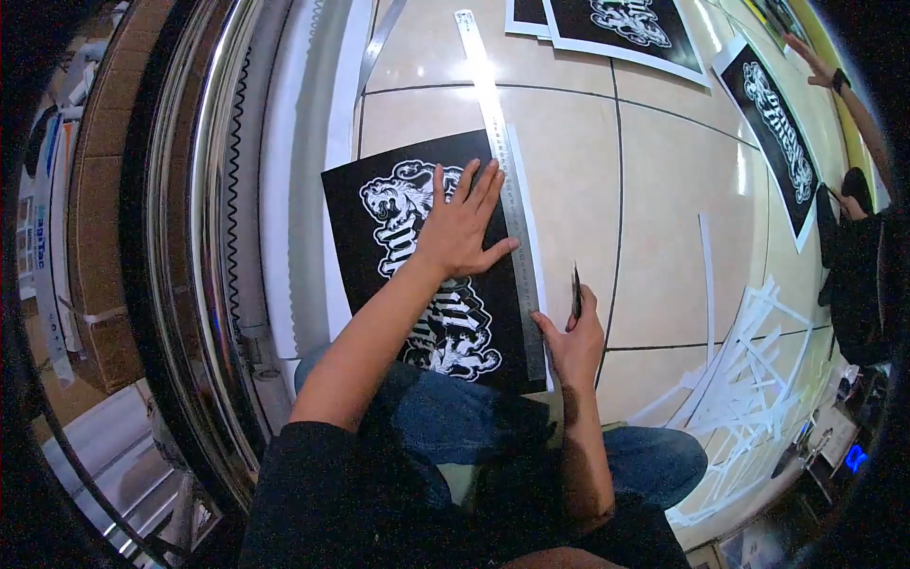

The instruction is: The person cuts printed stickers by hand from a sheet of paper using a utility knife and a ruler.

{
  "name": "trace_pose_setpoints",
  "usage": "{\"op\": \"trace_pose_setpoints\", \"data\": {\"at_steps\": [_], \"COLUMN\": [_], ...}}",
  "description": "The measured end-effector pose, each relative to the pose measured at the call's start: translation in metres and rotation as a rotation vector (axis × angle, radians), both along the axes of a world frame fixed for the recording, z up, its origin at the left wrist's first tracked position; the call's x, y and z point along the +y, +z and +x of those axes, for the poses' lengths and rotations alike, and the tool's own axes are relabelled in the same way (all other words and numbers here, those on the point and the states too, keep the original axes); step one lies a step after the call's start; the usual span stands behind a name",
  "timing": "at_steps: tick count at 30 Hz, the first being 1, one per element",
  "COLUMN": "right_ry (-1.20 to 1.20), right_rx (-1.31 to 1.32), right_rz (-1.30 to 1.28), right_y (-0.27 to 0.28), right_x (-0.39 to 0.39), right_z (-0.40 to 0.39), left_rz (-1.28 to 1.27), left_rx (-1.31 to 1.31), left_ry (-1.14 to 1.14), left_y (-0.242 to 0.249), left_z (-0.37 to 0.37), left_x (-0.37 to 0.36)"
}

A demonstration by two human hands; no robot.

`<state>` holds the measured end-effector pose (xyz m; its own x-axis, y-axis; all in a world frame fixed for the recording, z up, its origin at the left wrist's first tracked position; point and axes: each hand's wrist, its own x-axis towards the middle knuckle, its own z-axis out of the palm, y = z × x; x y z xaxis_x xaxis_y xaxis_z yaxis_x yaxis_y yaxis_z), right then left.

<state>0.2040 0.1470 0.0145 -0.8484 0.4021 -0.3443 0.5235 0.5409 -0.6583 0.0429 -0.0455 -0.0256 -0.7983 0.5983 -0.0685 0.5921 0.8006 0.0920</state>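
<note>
A black printed sheet [360, 218] with a white lion-and-lettering design lies on the tiled floor in front of my knees. Along its right side runs a long metal ruler [519, 270], with a strip of white margin [527, 209] showing beyond it. My left hand [460, 232] lies flat on the sheet with fingers spread, its thumb and fingertips reaching the ruler. In my right hand [574, 341] is a utility knife [575, 292], its tip pointing away from me. That hand is just right of the ruler, the thumb close to the ruler's edge.
White offcut strips [744, 370] are heaped on the right. More printed sheets [645, 38] lie at the top, and another print [777, 133] is near a co-worker's hands [813, 64] on the right. Metal rollers [213, 190] and a cardboard box [106, 209] line the left side.
</note>
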Motion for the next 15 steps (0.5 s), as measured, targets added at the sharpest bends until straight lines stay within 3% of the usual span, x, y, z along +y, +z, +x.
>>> {"op": "trace_pose_setpoints", "data": {"at_steps": [8,15], "right_ry": [-0.010,0.022], "right_rx": [-0.128,-0.011], "right_rz": [0.012,0.088], "right_y": [0.005,-0.011], "right_x": [-0.001,-0.001], "right_z": [-0.003,0.004], "left_rz": [0.038,0.082], "left_rx": [-0.018,-0.003], "left_ry": [0.004,0.020], "left_y": [-0.002,-0.002], "left_z": [0.001,0.003], "left_x": [-0.001,-0.002]}}
